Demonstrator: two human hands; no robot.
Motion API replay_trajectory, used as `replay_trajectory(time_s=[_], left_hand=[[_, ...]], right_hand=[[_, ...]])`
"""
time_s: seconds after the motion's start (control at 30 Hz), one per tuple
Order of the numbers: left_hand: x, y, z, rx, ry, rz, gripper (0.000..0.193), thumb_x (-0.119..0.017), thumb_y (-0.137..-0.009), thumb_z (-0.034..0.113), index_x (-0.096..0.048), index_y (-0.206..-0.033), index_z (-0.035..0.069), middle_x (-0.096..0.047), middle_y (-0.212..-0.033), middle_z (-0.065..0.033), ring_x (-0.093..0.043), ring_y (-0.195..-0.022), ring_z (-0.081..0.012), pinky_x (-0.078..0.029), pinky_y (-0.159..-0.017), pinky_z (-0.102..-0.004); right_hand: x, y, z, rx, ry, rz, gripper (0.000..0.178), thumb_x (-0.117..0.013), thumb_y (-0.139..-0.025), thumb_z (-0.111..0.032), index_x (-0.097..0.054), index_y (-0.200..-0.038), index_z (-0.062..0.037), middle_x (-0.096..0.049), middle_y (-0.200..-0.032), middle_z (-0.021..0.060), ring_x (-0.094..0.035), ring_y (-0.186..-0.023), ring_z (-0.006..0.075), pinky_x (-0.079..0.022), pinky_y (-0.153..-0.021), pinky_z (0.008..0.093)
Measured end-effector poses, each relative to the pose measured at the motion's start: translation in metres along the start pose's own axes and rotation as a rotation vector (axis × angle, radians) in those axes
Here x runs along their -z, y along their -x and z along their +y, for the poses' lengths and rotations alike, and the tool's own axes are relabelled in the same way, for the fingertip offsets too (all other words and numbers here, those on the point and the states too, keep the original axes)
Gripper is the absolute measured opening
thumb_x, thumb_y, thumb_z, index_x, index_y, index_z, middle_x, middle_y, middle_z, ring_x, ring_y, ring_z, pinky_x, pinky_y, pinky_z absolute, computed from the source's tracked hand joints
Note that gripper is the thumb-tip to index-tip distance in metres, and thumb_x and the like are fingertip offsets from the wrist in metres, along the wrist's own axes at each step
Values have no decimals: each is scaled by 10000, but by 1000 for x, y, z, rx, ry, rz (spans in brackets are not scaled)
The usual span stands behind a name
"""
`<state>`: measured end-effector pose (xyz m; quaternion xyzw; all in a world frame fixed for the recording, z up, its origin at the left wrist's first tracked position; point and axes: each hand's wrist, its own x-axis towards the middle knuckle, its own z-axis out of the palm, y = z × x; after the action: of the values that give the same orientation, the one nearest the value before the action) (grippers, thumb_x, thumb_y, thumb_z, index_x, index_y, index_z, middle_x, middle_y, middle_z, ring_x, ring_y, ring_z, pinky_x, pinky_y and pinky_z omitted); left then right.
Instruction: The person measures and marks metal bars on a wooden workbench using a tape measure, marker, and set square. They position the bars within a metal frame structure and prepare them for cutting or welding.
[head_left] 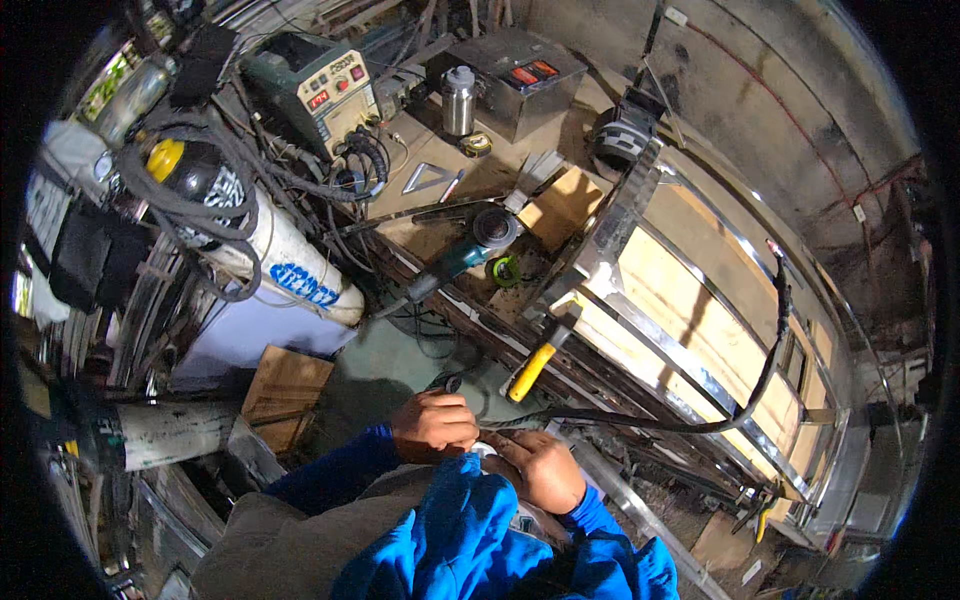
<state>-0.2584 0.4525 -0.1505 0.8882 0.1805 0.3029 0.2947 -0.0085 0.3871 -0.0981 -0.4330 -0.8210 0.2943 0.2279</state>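
Both hands meet at the chest, left hand (433, 422) fisted, right hand (545, 468) curled, grip contents hidden.

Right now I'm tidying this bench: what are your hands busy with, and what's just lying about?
In hand: left hand and right hand meeting at a small, unclear item above the blue jacket.

Lying about: hammer, angle grinder, steel bottle, tape measure.
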Motion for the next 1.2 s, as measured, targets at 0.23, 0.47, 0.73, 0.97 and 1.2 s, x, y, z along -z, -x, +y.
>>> replay_trajectory(time_s=[0.23,0.47,0.73,0.97,1.2], left_hand=[[14,16,-53,31,301,-189,172,-761,-847,208,-712,-907,55,-688,-917,-84,-664,-888,-273,-547,-763,-375],[19,9,-181,689,-10,158,625,-849,-831,328,-610,-1337,51,-636,-1304,-214,-605,-1202,-405,-493,-1039,-485],[-22,-62,-308,914,-459,-125,984,-819,-812,515,-391,-1510,-32,-507,-1486,-271,-488,-1383,-445,-415,-1159,-495],[-29,-12,-340,927,-123,-77,1044,-901,-742,362,-355,-1546,-19,-494,-1501,-258,-474,-1393,-399,-399,-1168,-460],[59,20,-218,977,1092,-89,620,-837,-853,99,-513,-1378,30,-690,-1165,-69,-665,-1064,-169,-546,-931,-359]], right_hand=[[-24,-37,15,-156,-75,-179,307,-680,-800,-99,-753,-1091,-37,-696,-1017,175,-680,-945,360,-580,-836,428],[4,-59,-36,-474,-260,40,225,-711,-848,-15,-689,-1072,-4,-680,-956,177,-698,-872,356,-579,-772,414],[-7,-82,-64,-559,-544,246,117,-686,-969,-41,-664,-1066,21,-732,-991,174,-745,-917,237,-567,-827,336],[-23,-107,-58,-611,-813,516,128,-599,-1043,-36,-670,-1133,21,-736,-927,110,-710,-829,166,-558,-760,290],[-39,-124,-34,-600,-1069,638,89,-515,-1080,-30,-549,-1161,-15,-598,-1026,29,-529,-883,86,-448,-805,226]])
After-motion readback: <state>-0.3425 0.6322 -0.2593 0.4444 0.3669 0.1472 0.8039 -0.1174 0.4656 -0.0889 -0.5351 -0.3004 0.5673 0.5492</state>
